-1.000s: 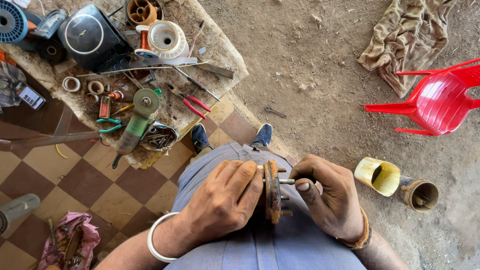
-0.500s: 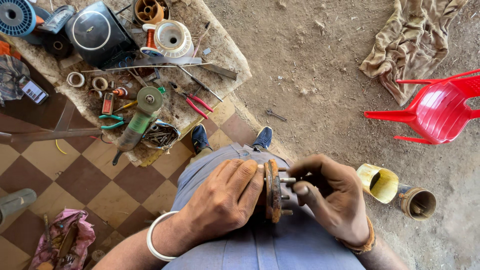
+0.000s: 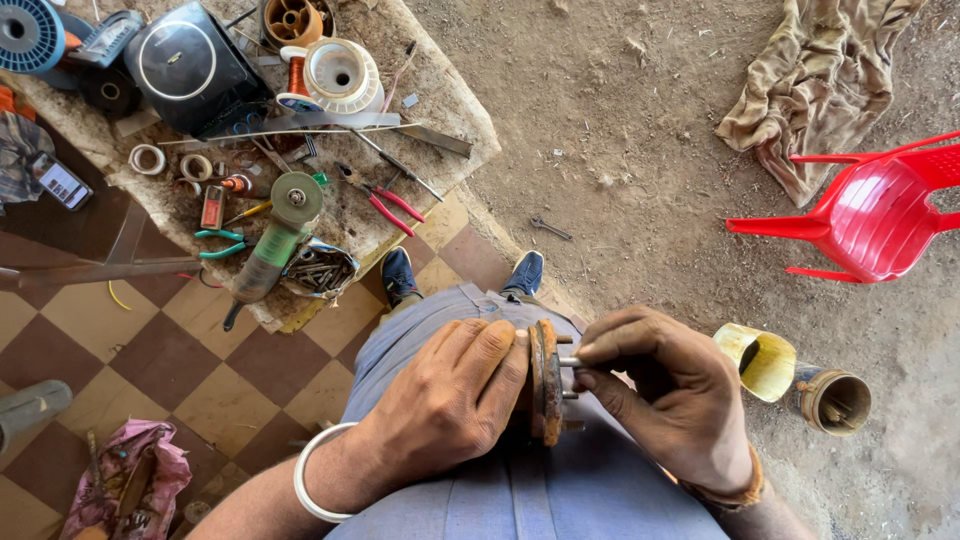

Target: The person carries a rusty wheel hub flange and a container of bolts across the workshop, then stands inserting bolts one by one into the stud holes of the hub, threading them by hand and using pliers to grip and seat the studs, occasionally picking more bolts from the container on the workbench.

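A rusty round metal flange [image 3: 546, 382] stands on edge on my lap, with short bolts sticking out of its right face. My left hand [image 3: 448, 400] lies flat against its left face and grips it; a silver bangle circles that wrist. My right hand [image 3: 672, 392] pinches one of the bolts [image 3: 568, 362] near the top of the flange between thumb and fingers. The side of the flange under my left palm is hidden.
A low dusty slab [image 3: 440, 105] ahead carries an angle grinder [image 3: 275, 240], red pliers [image 3: 385, 200], wire spools and a black case [image 3: 195, 65]. A red plastic chair [image 3: 875, 215] and a rag [image 3: 815, 75] lie right, a yellow cylinder [image 3: 765, 360] beside my right hand.
My right hand has shifted its fingers on the bolt and the view has tilted slightly. My left hand keeps its hold on the flange.
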The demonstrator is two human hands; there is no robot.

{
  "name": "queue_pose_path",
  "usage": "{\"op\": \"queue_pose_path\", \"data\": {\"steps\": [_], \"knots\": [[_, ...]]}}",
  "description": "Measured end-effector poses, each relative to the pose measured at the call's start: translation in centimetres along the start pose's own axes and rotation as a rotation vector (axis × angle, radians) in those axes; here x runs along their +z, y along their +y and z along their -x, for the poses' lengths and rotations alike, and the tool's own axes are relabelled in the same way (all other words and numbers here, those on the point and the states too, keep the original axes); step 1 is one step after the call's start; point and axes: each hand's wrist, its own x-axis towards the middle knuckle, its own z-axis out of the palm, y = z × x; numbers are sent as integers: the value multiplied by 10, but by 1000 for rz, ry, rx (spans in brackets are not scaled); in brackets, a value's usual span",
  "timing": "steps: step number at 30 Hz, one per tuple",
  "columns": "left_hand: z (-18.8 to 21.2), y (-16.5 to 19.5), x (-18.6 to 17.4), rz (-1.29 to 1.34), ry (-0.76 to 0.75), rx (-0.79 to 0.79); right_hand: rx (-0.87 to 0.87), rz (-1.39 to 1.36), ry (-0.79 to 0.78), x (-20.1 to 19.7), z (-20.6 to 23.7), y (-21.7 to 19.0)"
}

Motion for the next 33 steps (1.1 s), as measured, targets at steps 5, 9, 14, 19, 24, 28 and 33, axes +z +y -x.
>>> {"op": "queue_pose_path", "data": {"steps": [5,9,14,19,24,28,33], "knots": [[0,0,0,2,-12,14,249,-114,-20,-1,2,-1],[3,2,-1,1,-18,18,51,-96,18,4,8,0],[4,6,-1,-5,-36,24,134,-64,9,2,13,1],[6,8,-1,1,-22,21,192,-190,-12,-3,20,-1],[6,11,2,-16,-16,38,91,7,50,-1,23,3],[5,12,3,11,-24,22,228,-251,-32,-1,25,0],[5,12,4,0,-15,35,137,-72,53,2,23,-2]]}}
